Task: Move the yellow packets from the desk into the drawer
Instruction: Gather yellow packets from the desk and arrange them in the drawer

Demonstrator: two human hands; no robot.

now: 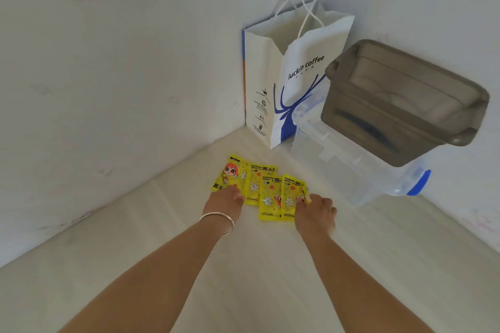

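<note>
Several yellow packets point(259, 186) lie overlapping in a row on the pale desk point(243, 278), near the corner of the walls. My left hand point(224, 201), with a silver bangle on its wrist, rests fingers-down on the near edge of the leftmost packet point(230, 173), the one with a cartoon figure. My right hand point(315, 209) touches the near right corner of the rightmost packet point(290, 192), fingers curled onto it. No drawer is in view.
A white and blue paper bag point(286, 84) stands in the corner behind the packets. To the right, a clear plastic box with a blue clip point(359, 170) carries a smoky grey lidded box point(405, 105). Patterned walls close off the desk on the left and right.
</note>
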